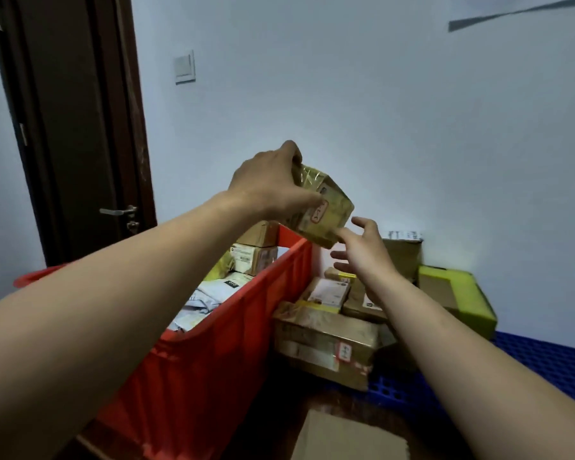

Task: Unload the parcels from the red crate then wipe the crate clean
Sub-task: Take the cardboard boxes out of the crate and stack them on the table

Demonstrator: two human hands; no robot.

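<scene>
**Parcel held above the far right corner of the part-loaded red crate [233, 327]**

The unloaded stack [326, 340] lies on the blue pallet [545, 363], just right of the crate. My left hand [266, 184] grips the taped parcel [329, 210] by its upper left end. Its long axis slopes down to the right, toward my right hand [362, 247]. That hand is open with fingers spread, at the parcel's lower edge, and is nearer the stack.

Plain pale wall [346, 94], dim bluish light. There's a dark brown door [73, 127] with a silver handle [118, 211]. A white light switch [184, 66] sits just right of the door, and a blue plastic grid mat [545, 363] lies far to its right, down low.
</scene>
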